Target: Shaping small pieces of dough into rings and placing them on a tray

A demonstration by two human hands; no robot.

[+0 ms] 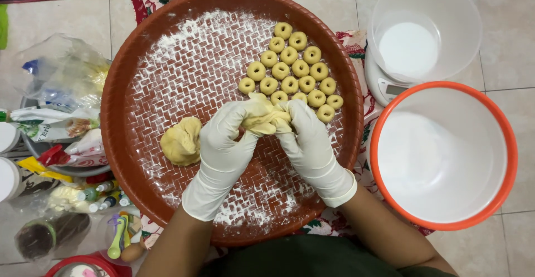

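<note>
– What lies at the left of the round brown tray?
– A lump of yellow dough, resting on the floured weave, just beside the left hand.
– And the hands?
– Both gloved in white. The left hand's fingers pinch a smaller dough piece; the right hand grasps its other end, over the tray's middle.
– Further right?
– Rows of dough rings, then a white bowl with an orange rim on the floor.

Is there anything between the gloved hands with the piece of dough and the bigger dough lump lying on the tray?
Nothing visible. The left hand and right hand hold a piece of dough. The dough lump lies just beside the left hand, with only floured tray between. The dough rings sit farther back.
</note>
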